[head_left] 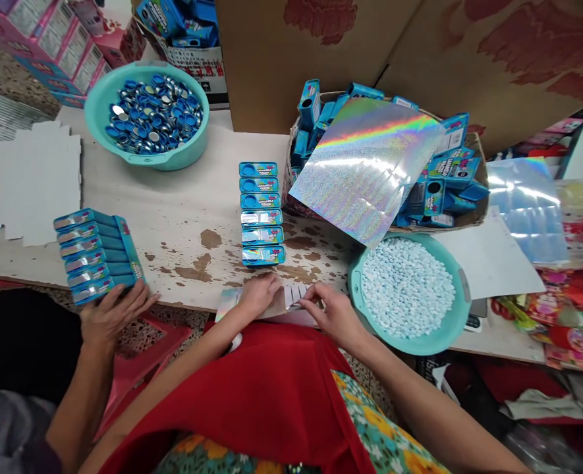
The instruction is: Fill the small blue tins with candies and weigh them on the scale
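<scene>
My left hand point(259, 293) and my right hand point(333, 316) meet at the near edge of the worn table point(182, 217). Both are closed on a small flat card blank point(294, 296), white with a holographic side; the left presses its left part and the right pinches its right end. Just beyond my hands lies a column of several blue tins point(261, 214) with holographic labels. A teal basin of small white candies point(410, 289) sits beside my right hand.
A co-worker's hand point(113, 316) rests against a row of blue boxes point(98, 253) at the left. A teal bowl of blue caps point(147, 115) stands at the back left. A basket of blue boxes point(439, 178) lies under a holographic sheet point(365, 164). White card blanks point(34, 178) lie at the far left.
</scene>
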Demonstrator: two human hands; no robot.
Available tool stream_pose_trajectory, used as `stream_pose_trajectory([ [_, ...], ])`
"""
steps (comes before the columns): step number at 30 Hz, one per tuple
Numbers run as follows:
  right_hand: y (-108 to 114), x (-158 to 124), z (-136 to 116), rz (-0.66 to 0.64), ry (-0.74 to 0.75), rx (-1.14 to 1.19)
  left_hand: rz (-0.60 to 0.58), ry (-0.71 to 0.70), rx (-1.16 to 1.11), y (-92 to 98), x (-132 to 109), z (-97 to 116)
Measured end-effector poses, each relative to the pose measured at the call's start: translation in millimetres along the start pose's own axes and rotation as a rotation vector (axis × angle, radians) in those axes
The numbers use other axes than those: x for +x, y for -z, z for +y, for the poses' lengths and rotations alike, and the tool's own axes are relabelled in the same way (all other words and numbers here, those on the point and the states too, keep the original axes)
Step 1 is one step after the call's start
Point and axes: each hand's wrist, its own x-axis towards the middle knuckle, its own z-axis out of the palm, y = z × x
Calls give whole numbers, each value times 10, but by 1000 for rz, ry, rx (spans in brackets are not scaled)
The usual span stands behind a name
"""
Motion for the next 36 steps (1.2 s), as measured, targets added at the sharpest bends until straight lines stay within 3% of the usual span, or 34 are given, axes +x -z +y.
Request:
stream_pose_trajectory([
  [4, 298, 54, -229, 28, -76, 239, -158, -259, -260, -575, 404, 554],
  [7, 366, 115, -328, 105, -94, 285, -174, -316, -356, -709, 451, 754],
  [10, 373, 242, -458, 171, -75, 318, -81, -285, -344, -477, 306, 776],
  [14, 319, 666, -683, 345, 23, 340, 78, -237, -288, 103, 272, 710],
  [18, 174, 1333, -788, 458, 37, 315, 93, -202, -427, 658, 625, 562],
  [22, 35, 1822, -764, 537, -4, 218, 69, -232, -506, 943, 1037, 420],
  [26, -38, 1934, -716, 582, -19, 141, 31, -230, -630, 942, 1245, 346],
  [30, -84, 1952, -673, 600, -15, 130, 25, -169, -718, 720, 1381, 256],
  [34, -61, 2039, -654, 605, -85, 166, 162, 1, -658, 416, 1489, 89],
  [36, 1, 1967, -663, 571, -69, 191, 254, 35, -565, 319, 1421, -38],
])
